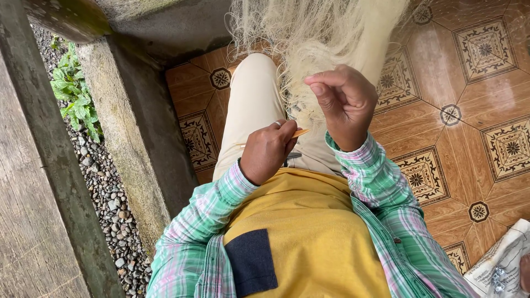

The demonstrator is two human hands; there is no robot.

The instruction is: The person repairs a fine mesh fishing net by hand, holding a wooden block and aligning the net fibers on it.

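Over our lap we pinched pale net fibres (326,38) in the closed right hand (345,102) — left hand (268,152) gripped a small orange netting needle (300,132), mid-mend, needing careful threading.

Patterned brown floor tiles (475,110), gravel (105,193)

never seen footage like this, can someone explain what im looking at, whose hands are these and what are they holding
This is one picture from a camera worn on a person's head, looking down at their own lap and hands. The left hand holds a thin orange stick in a closed grip. The right hand pinches strands of a pale net that hangs over the knee. The person sits above a patterned tile floor. Crumpled paper lies at lower right; gravel and leaves are at left.
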